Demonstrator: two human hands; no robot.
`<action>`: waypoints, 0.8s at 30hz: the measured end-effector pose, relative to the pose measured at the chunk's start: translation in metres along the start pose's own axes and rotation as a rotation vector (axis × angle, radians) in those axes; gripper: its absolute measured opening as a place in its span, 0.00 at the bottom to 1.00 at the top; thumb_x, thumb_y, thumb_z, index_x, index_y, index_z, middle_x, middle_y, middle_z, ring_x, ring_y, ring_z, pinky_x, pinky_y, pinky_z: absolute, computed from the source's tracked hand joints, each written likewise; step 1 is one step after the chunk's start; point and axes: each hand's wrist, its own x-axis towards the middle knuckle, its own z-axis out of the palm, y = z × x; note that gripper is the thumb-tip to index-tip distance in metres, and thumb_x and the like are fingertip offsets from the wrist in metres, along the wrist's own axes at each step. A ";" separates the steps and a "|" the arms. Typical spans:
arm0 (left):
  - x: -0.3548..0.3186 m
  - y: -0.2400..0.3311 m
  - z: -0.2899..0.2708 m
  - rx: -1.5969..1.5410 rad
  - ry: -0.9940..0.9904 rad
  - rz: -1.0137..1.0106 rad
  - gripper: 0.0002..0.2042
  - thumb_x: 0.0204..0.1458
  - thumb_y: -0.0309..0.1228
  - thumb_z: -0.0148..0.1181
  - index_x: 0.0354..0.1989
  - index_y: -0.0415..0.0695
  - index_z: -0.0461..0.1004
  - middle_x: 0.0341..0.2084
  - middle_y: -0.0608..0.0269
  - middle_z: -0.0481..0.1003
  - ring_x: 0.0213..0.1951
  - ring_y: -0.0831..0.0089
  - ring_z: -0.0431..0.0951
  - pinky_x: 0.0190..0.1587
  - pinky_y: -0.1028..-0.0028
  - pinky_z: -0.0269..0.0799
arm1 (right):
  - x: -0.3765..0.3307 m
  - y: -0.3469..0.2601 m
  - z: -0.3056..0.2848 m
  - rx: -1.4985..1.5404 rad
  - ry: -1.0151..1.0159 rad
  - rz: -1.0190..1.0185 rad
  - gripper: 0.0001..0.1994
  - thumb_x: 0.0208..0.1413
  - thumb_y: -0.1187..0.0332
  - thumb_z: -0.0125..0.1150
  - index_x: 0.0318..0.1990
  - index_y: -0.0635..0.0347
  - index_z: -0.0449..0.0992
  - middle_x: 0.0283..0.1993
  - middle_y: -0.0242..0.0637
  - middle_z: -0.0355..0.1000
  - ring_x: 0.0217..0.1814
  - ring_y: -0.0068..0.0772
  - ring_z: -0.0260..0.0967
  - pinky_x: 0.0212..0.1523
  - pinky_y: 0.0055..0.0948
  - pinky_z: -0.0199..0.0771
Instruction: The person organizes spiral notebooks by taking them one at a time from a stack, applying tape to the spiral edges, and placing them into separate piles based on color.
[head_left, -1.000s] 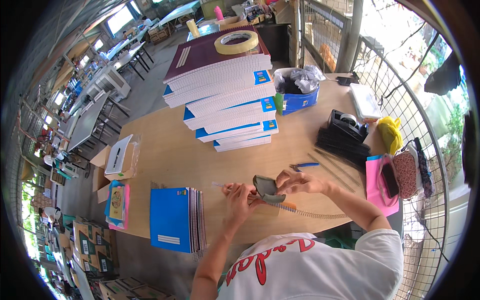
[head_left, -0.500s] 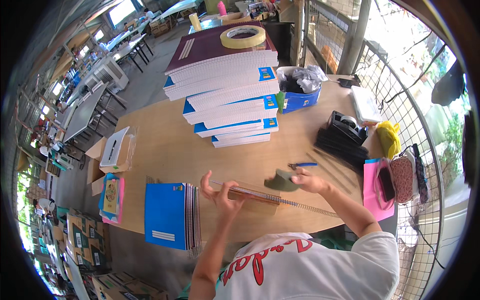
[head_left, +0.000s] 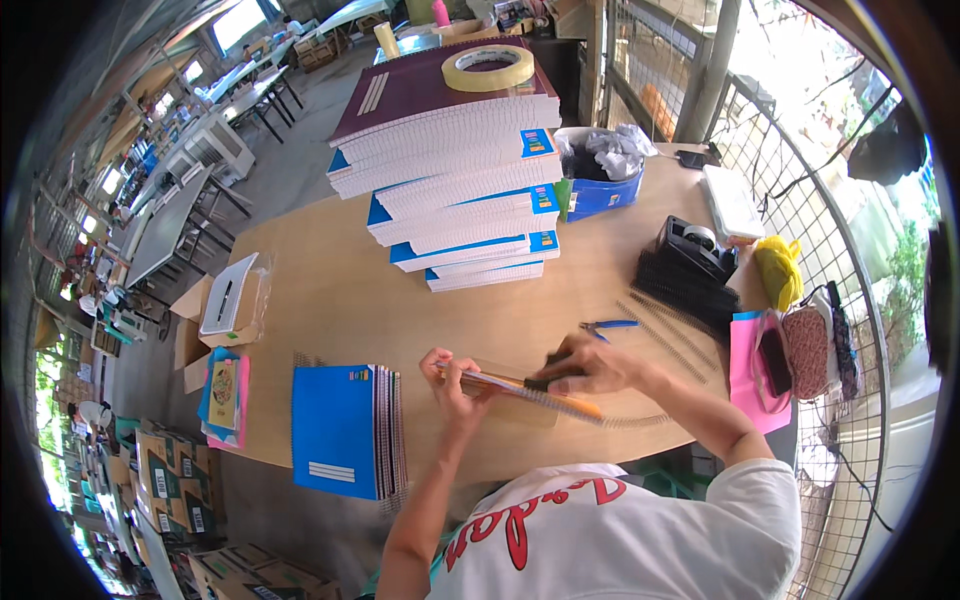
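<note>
A thin notebook (head_left: 515,386) is held edge-on in my left hand (head_left: 460,395), the fingers wrapped round its left end. A spiral coil (head_left: 640,421) runs along the notebook's edge and trails past its right end. Closed in my right hand (head_left: 602,364) is a dark olive, flat piece (head_left: 548,380), perhaps cloth or a pad; its kind I cannot make out. It lies against the notebook's upper edge, partly hidden by my fingers. To the left sits a stack of blue spiral notebooks (head_left: 335,430).
A tall stack of notebooks (head_left: 470,205) bears a tape roll (head_left: 488,68). Blue-handled pliers (head_left: 612,324), loose coils (head_left: 665,335), a pile of black coils (head_left: 680,292) and a tape dispenser (head_left: 697,247) lie to the right. Wire mesh (head_left: 800,200) borders that side.
My right hand has moved left and down, bringing the olive piece from above the coil onto the notebook's edge. The notebook's right end has tilted lower, and the trailing coil has shifted.
</note>
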 end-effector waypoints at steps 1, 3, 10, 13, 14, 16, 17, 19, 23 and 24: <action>-0.004 0.001 -0.001 0.011 0.005 0.007 0.30 0.34 0.55 0.78 0.34 0.44 0.72 0.46 0.49 0.59 0.53 0.54 0.61 0.51 0.56 0.64 | 0.003 -0.007 -0.001 -0.303 0.024 -0.022 0.26 0.60 0.46 0.59 0.53 0.58 0.82 0.53 0.51 0.74 0.56 0.45 0.70 0.57 0.37 0.68; -0.009 0.006 0.002 0.014 0.023 0.028 0.29 0.35 0.53 0.78 0.34 0.44 0.71 0.45 0.49 0.59 0.53 0.54 0.62 0.51 0.56 0.64 | 0.003 -0.005 -0.001 0.106 0.033 -0.055 0.23 0.59 0.45 0.59 0.53 0.49 0.83 0.49 0.52 0.75 0.57 0.49 0.69 0.57 0.39 0.68; 0.001 0.012 -0.004 0.025 -0.034 0.060 0.30 0.35 0.53 0.78 0.35 0.43 0.71 0.43 0.49 0.62 0.52 0.53 0.62 0.50 0.56 0.65 | 0.013 0.008 0.009 0.583 -0.098 -0.018 0.26 0.59 0.46 0.59 0.56 0.54 0.80 0.57 0.50 0.72 0.56 0.45 0.69 0.62 0.40 0.64; 0.000 0.005 -0.006 0.027 -0.034 0.079 0.30 0.35 0.53 0.78 0.35 0.43 0.71 0.42 0.50 0.63 0.52 0.53 0.62 0.49 0.56 0.65 | 0.031 -0.009 0.005 -0.334 -0.028 -0.025 0.29 0.58 0.44 0.59 0.56 0.59 0.79 0.58 0.51 0.72 0.58 0.44 0.68 0.62 0.39 0.64; -0.001 0.005 -0.006 0.037 -0.031 0.078 0.30 0.35 0.53 0.78 0.35 0.42 0.71 0.42 0.49 0.63 0.52 0.53 0.62 0.49 0.56 0.65 | 0.031 -0.007 0.005 0.061 0.051 -0.062 0.28 0.58 0.46 0.59 0.56 0.59 0.79 0.57 0.53 0.72 0.58 0.45 0.68 0.61 0.40 0.66; 0.000 0.004 -0.005 0.031 -0.028 0.069 0.30 0.35 0.52 0.78 0.35 0.41 0.71 0.41 0.50 0.64 0.52 0.53 0.62 0.50 0.56 0.65 | 0.036 -0.008 0.009 0.272 -0.080 -0.078 0.24 0.62 0.50 0.57 0.56 0.57 0.79 0.57 0.55 0.71 0.59 0.50 0.68 0.61 0.40 0.67; 0.002 0.007 -0.005 0.014 -0.035 0.061 0.30 0.36 0.52 0.77 0.35 0.41 0.71 0.41 0.50 0.65 0.52 0.53 0.62 0.50 0.56 0.64 | 0.039 -0.015 0.013 0.006 -0.110 -0.154 0.25 0.62 0.49 0.56 0.57 0.57 0.79 0.57 0.55 0.71 0.60 0.50 0.68 0.61 0.40 0.67; 0.003 0.011 -0.006 -0.010 -0.056 0.053 0.30 0.36 0.52 0.77 0.35 0.41 0.71 0.40 0.53 0.67 0.51 0.53 0.62 0.50 0.55 0.64 | 0.041 -0.002 0.013 0.096 -0.022 -0.078 0.25 0.62 0.48 0.56 0.57 0.54 0.79 0.56 0.55 0.72 0.59 0.50 0.68 0.61 0.39 0.67; 0.006 0.009 -0.007 -0.011 -0.057 0.077 0.30 0.37 0.52 0.76 0.37 0.40 0.71 0.36 0.58 0.71 0.51 0.53 0.61 0.51 0.55 0.63 | 0.054 -0.013 0.017 -0.040 -0.094 -0.169 0.24 0.62 0.46 0.55 0.57 0.50 0.80 0.55 0.54 0.73 0.59 0.50 0.69 0.61 0.39 0.68; 0.006 0.007 -0.006 -0.009 -0.054 0.090 0.30 0.37 0.52 0.76 0.37 0.40 0.70 0.35 0.59 0.71 0.51 0.54 0.61 0.51 0.54 0.63 | 0.059 -0.013 0.011 -0.240 -0.050 -0.161 0.25 0.62 0.45 0.54 0.58 0.50 0.79 0.54 0.54 0.73 0.59 0.51 0.68 0.61 0.41 0.68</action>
